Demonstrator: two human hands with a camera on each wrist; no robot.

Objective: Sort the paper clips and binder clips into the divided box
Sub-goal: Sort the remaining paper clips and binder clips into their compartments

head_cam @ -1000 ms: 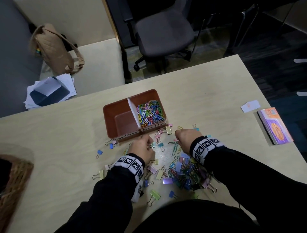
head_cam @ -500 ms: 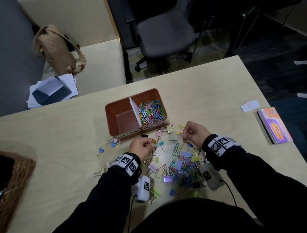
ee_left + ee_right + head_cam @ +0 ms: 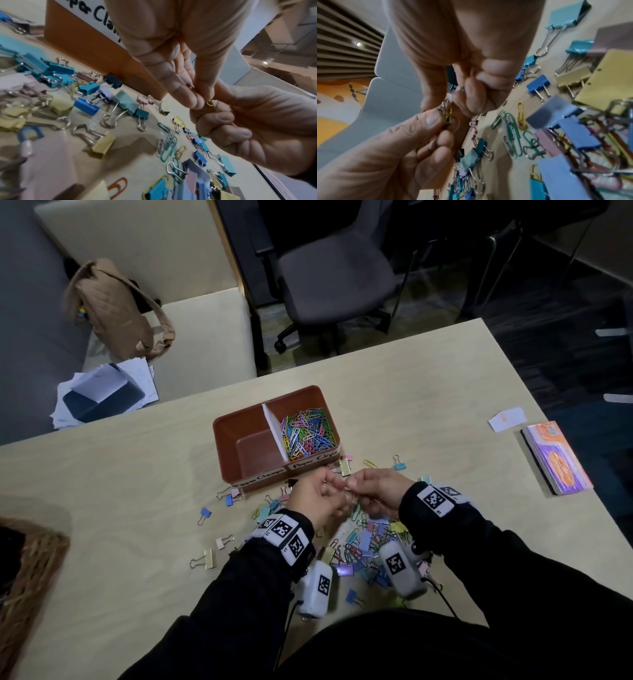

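head: I look down from above at table (image 3: 137,508) | 2 wrist cams: close, low, facing each other | shared: small gold binder clip (image 3: 447,119) between fingertips

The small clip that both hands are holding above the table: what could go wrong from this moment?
1. The left hand and right hand pinch a small gold binder clip hooked to a yellow paper clip. The grip is only at the fingertips, so it may slip and fall into the pile.
2. If they are not separated, both could land in one compartment of the box.
3. The sleeves hang over the pile and could scatter clips.
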